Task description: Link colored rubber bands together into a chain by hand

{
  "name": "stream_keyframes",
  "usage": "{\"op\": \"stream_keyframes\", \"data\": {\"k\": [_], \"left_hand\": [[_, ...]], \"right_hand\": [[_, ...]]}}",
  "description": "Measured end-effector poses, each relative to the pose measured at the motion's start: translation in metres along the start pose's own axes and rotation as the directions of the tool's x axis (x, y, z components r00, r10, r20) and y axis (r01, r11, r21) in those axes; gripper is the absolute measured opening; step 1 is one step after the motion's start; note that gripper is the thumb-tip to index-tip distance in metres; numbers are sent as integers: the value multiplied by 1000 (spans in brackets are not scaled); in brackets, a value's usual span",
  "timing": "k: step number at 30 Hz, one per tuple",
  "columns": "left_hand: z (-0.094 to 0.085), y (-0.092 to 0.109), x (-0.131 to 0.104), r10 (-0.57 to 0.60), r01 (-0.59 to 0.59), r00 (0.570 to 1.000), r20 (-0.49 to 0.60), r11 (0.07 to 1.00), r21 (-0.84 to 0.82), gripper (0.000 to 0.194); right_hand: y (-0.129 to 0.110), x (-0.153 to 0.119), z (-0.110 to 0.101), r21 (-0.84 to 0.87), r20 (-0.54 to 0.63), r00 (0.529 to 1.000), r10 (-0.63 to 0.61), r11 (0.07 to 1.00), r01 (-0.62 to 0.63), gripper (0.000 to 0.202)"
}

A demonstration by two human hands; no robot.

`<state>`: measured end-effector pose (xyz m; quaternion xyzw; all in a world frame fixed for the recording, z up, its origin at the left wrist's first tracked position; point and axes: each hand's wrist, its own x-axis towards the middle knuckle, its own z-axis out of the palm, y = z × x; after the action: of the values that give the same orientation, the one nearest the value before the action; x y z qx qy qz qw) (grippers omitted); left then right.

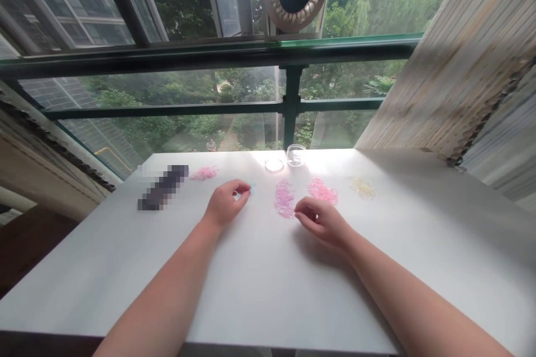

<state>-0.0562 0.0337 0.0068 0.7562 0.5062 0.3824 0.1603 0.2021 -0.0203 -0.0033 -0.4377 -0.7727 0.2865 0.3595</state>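
Observation:
On a white table (251, 279) lie small piles of thin, coloured loops. My left hand (226, 201) is closed in a pinch at a light blue pile (252, 191), mostly hidden behind the fingers. My right hand (322, 220) is closed, its fingertips together at the lower right edge of a purple pile (284, 198); what they hold, if anything, is too small to make out. Just behind my right hand is a bright pink pile (323, 191). A yellow pile (362, 187) lies farther right, and another pink pile (205, 173) is at the back left.
A clear round container (296, 156) and a round lid (274, 165) stand near the table's back edge. A dark, pixelated object (164, 187) lies at the left. Behind the table are a green railing (201, 58) and a curtain (435, 61) at the right.

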Motion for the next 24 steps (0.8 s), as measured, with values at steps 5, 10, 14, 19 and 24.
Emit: {"op": "stream_keyframes", "data": {"k": [5,10,14,19,24], "left_hand": [[-11,-27,7,-108,111,994,-35,989,94,16],[-5,-32,4,-108,110,994,-24,989,100,20],[-3,-33,5,-105,110,993,-51,986,127,19],[-1,-32,6,-97,105,994,-57,982,156,18],[-1,-32,6,-107,113,993,-40,980,165,18]], "right_hand": [[1,-1,0,-9,-11,1000,-6,1000,6,5],[5,-1,1,-8,-22,1000,-9,1000,9,7],[6,1,2,-12,-17,1000,-3,1000,3,6],[3,1,2,-30,-7,1000,8,1000,-8,6],[2,0,2,-35,-19,1000,11,999,-11,6]]}}
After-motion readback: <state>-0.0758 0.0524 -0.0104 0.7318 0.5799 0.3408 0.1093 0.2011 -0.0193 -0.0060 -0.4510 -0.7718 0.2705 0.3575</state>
